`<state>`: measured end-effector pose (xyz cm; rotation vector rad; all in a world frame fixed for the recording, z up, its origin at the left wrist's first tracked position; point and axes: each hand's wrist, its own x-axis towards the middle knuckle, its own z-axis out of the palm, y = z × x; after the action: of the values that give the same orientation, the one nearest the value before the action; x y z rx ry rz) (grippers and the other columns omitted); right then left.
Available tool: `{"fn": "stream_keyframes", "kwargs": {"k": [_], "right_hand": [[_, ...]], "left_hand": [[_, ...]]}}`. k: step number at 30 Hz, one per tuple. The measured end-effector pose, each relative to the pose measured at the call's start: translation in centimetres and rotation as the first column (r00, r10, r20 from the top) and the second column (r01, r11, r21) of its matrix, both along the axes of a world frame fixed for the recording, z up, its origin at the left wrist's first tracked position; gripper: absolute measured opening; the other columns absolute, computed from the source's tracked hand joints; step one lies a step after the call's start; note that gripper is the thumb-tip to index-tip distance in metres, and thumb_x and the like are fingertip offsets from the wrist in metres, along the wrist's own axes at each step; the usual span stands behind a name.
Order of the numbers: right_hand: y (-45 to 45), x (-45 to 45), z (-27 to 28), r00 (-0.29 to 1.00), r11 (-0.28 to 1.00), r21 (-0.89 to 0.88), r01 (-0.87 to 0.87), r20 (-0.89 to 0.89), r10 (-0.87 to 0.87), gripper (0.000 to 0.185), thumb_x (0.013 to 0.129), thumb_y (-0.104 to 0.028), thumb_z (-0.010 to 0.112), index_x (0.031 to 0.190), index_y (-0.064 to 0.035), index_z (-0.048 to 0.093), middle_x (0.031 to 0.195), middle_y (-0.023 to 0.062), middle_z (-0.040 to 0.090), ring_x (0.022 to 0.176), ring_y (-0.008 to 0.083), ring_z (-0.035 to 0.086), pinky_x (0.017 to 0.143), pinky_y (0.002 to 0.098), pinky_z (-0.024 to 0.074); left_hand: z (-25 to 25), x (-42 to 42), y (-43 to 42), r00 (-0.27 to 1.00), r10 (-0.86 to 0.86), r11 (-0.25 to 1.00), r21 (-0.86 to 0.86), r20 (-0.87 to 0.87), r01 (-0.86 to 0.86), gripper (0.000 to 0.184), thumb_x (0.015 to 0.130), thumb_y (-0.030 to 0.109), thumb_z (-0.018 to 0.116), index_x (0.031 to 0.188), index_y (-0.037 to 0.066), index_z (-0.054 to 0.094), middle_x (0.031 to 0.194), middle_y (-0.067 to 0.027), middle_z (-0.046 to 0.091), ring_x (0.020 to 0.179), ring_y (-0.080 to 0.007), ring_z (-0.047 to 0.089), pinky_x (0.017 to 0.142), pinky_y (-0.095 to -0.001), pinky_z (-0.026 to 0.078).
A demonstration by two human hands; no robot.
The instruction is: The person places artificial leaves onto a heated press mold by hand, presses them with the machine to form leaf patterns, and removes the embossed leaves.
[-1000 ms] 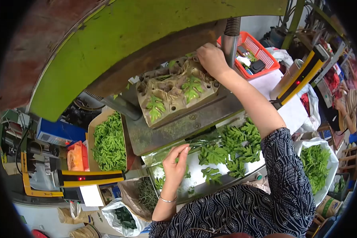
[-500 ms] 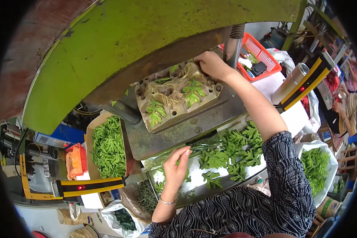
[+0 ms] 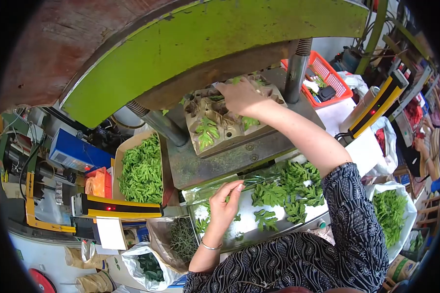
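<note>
A brass-coloured mould block (image 3: 225, 132) sits on a metal plate (image 3: 190, 168) under a green press. Green artificial leaves lie in its hollows, one leaf (image 3: 207, 132) at the front left. My right hand (image 3: 242, 97) reaches over the block's middle, fingers bent down at its back; what they touch is hidden. Near the plate's front edge my left hand (image 3: 225, 205) has thumb and forefinger brought together, above a white tray (image 3: 244, 227). Whatever is between those fingertips is too small to make out. Loose leaves (image 3: 298, 183) lie on the tray's right part.
Steel columns (image 3: 296, 78) stand beside the block under the green press beam (image 3: 220, 34). Around are a box of leaves (image 3: 142, 168), a red basket (image 3: 322, 73), yellow-black bars (image 3: 376, 105) and white bags (image 3: 396, 210). At the far right a person's arm (image 3: 430, 161) shows.
My right hand has moved left, from the block's back right corner to over its middle. My left hand stays pinched near the plate's front edge. The view has shifted slightly.
</note>
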<state>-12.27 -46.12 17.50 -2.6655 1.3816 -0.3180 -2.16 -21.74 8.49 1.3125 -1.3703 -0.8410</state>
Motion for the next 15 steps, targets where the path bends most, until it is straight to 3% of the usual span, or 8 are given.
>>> {"fn": "stream_keyframes", "kwargs": {"k": [10,15], "right_hand": [[-3.2,0.9,-1.8,0.995,0.997,0.023,-0.071,0.075,0.07,0.023,0.08,-0.009,0.048,0.097,-0.0078,0.064,0.092,0.0113,0.067,0.084,0.0289,0.062,0.076,0.0382,0.0459],[-3.5,0.9,-1.7,0.976,0.994,0.002,-0.105,0.194,0.103,0.02,0.083,-0.011,0.048,0.093,-0.0073,0.065,0.093,0.0102,0.067,0.081,0.0292,0.063,0.071,0.037,0.0477]], "left_hand": [[-0.9,1.2,-0.8,1.0,0.004,0.999,0.033,0.007,-0.004,0.016,0.087,0.004,0.061,0.101,0.001,0.067,0.087,-0.0066,0.07,0.072,-0.0093,0.061,0.06,-0.0172,0.044],[-1.2,1.4,-1.0,1.0,0.027,1.0,0.01,0.008,-0.027,0.016,0.087,0.004,0.062,0.101,0.001,0.067,0.087,-0.0066,0.07,0.069,-0.0087,0.059,0.058,-0.0169,0.043]]}}
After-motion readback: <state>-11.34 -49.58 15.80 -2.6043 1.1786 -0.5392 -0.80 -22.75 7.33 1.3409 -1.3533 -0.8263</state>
